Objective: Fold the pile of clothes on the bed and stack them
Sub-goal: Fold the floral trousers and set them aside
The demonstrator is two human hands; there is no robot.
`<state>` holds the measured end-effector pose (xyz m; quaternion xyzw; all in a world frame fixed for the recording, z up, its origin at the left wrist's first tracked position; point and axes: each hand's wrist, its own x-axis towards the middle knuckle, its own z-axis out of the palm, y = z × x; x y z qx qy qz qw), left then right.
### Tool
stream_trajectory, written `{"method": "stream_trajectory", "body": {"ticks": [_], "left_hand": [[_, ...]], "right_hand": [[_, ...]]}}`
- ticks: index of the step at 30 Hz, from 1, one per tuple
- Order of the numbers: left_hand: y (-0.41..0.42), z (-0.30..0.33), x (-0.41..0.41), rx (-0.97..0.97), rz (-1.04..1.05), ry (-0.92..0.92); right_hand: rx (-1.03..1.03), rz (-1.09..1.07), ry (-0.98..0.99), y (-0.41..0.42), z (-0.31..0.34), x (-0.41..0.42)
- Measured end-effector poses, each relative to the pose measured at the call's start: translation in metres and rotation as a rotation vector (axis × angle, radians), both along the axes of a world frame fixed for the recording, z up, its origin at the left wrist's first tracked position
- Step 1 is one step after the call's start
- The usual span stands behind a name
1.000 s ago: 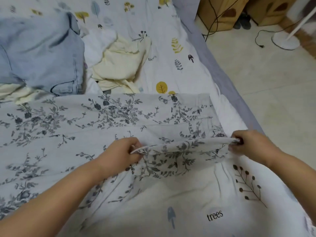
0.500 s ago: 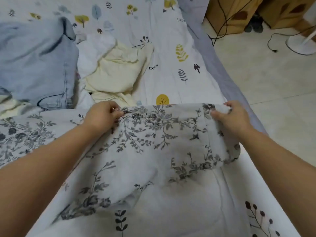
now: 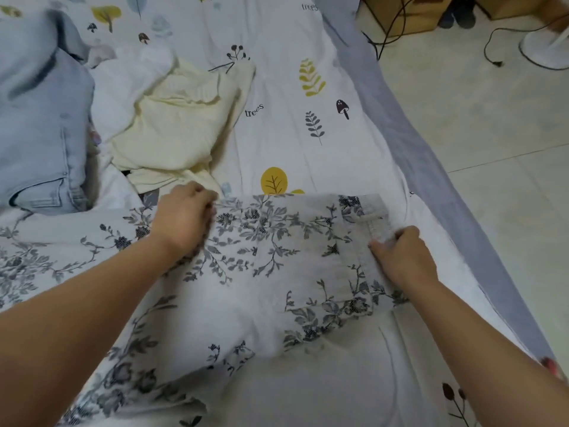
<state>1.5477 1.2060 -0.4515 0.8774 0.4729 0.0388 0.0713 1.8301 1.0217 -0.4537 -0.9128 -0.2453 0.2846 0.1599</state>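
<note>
Our left hand [image 3: 184, 217] and right hand [image 3: 400, 254] each pinch the floral garment [image 3: 271, 257], which lies folded over on the bed [image 3: 308, 143] between them. Beyond our left hand lie a cream top [image 3: 178, 124] and jeans [image 3: 40, 124].

Soft, even indoor light fills my head view, bright and without glare. Faint shadows sit under the hands and in the folds of the cream garment [image 3: 181, 124]. The bed [image 3: 308, 143] edge bows from wide-angle distortion. Motion blur softens the floral cloth [image 3: 277, 272], the jeans [image 3: 40, 118] and the frame's corners.
</note>
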Motion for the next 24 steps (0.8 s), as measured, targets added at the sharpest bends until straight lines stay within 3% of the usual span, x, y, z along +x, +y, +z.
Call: {"method": "stream_trajectory", "body": {"ticks": [3, 6, 9, 11, 13, 17, 19, 22, 24], "left_hand": [[-0.005, -0.011, 0.01, -0.009, -0.098, 0.129], [-0.005, -0.009, 0.018, 0.012, -0.083, 0.117], [-0.007, -0.002, 0.02, -0.16, -0.042, 0.036], [-0.007, 0.006, 0.021, -0.247, -0.085, 0.083], [-0.004, 0.016, 0.023, -0.334, -0.178, 0.123], [-0.015, 0.035, 0.051, -0.513, -0.284, 0.031], [-0.035, 0.033, 0.073, -0.43, -0.293, 0.052], [-0.074, 0.022, 0.099, -0.131, -0.253, 0.259], [-0.105, 0.015, 0.104, -0.049, -0.206, 0.197]], "right_hand": [[-0.033, 0.01, 0.017, 0.003, 0.0, -0.001], [0.019, 0.04, 0.033, 0.0, 0.003, 0.001], [0.146, 0.017, 0.118, -0.012, 0.017, 0.002], [0.158, 0.037, 0.143, -0.027, 0.029, 0.004], [0.171, 0.045, 0.102, -0.045, 0.044, 0.009], [0.137, 0.023, -0.075, -0.081, 0.07, 0.039], [0.07, 0.009, -0.174, -0.094, 0.068, 0.054], [-0.075, -0.058, -0.29, -0.099, 0.056, 0.059], [-0.071, -0.079, -0.388, -0.096, 0.046, 0.05]]}}
